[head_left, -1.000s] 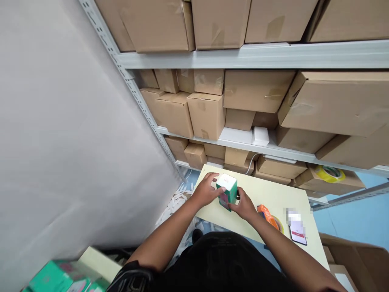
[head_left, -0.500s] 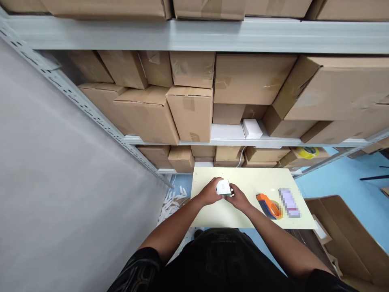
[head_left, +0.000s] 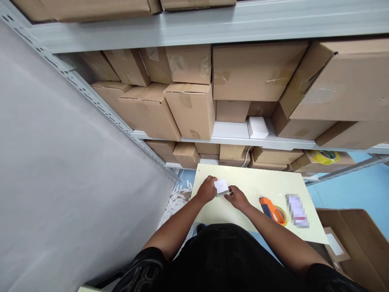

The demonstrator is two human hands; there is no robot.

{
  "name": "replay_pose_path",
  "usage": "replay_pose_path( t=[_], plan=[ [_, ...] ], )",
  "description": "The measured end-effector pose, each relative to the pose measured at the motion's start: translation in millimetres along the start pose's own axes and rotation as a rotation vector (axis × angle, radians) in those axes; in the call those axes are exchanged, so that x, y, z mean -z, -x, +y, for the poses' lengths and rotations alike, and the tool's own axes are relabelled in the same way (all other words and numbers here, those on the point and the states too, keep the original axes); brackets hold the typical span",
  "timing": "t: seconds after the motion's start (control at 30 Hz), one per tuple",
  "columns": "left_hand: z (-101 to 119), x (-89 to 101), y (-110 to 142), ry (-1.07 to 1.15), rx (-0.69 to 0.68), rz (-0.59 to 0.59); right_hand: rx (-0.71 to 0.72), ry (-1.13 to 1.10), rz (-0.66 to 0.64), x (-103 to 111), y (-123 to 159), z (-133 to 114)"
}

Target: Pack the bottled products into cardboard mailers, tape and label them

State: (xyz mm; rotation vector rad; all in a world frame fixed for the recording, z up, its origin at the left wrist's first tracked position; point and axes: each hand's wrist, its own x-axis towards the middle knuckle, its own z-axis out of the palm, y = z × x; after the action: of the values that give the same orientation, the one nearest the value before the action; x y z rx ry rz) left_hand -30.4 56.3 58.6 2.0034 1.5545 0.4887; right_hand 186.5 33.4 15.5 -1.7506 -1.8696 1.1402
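A small box (head_left: 221,185) with a white top and faint reddish print is held just above the pale yellow table (head_left: 243,178). My left hand (head_left: 208,190) wraps round its left side. At the box's right edge, my right hand (head_left: 238,197) has thumb and forefinger curled together in a pinch. A tiny whitish bit shows between those fingertips; whether it is part of the box, I cannot tell. Right of my right forearm lies an orange and blue tape dispenser (head_left: 275,211), with a blurred-out lilac item (head_left: 297,211) beyond it.
Shelving (head_left: 182,32) full of cardboard boxes (head_left: 188,109) stands in front. A white box (head_left: 257,127) and a yellow tape roll (head_left: 325,157) sit there. White strips (head_left: 179,196) litter the floor left. At right is an open carton (head_left: 358,243); a grey wall (head_left: 75,182) bounds the left.
The view has shifted and tilted slightly. The small box has turned a little in my left hand, and my right fingers have come away from its side to a pinch at its edge.
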Motion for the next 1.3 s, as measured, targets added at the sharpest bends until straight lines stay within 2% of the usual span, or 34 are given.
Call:
replay_pose_path(
  t=[0.13,0.33,0.57,0.67,0.77,1.0,1.07,1.23,1.3],
  plan=[
    [0.9,7.0,2.4,-0.019,-0.105,-0.088,0.004,0.023,0.005,4.7,-2.8,1.3],
    [1.0,18.9,-18.1,-0.355,-0.242,-0.289,0.027,0.014,-0.028,7.2,-2.7,-3.8],
    [20.0,32.9,-36.8,-0.648,-0.412,-0.416,-0.001,0.007,-0.035,4.0,-3.0,-12.6],
    [28.6,37.1,-42.9,-0.679,-0.446,-0.48,-0.017,-0.045,-0.05,3.2,-2.6,-13.4],
    [30.8,37.6,-44.7,-0.675,-0.419,-0.521,-0.037,-0.064,-0.033,2.6,-3.1,-14.5],
    [13.9,40.5,-40.8,-0.427,-0.338,-0.373,-0.033,-0.017,-0.004,0.5,2.3,-20.2],
    [12.1,40.7,-44.6,-0.329,-0.226,-0.296,-0.041,-0.006,0.007,0.0,4.3,-22.2],
    [12.5,29.5,-63.1,-0.143,0.16,-0.032,-0.045,0.008,-0.016,1.4,5.0,-28.0],
    [10.8,21.5,-67.8,-0.133,0.199,0.044,-0.033,0.013,-0.026,3.1,3.3,-30.7]
  ],
)
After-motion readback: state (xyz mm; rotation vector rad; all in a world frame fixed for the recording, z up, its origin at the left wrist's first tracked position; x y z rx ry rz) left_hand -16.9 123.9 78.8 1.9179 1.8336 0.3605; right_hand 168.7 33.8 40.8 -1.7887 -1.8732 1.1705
